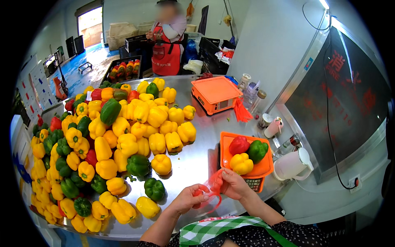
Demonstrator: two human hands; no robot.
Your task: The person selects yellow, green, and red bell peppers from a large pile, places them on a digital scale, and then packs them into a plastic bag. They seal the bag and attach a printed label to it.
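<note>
Between my two hands, a red mesh net bag is stretched above the near edge of the metal table. My left hand pinches its lower left part, and my right hand grips its upper right end. Just beyond my right hand, an orange digital scale carries a red bell pepper, a green bell pepper and a yellow bell pepper, all touching. To the left lies a large heap of mostly yellow bell peppers, with green and red ones among them.
A second orange scale stands farther back, with red mesh bags beside it. Bottles, cups and a white pitcher line the right edge. Across the table a person in a red apron stands near a black crate of peppers.
</note>
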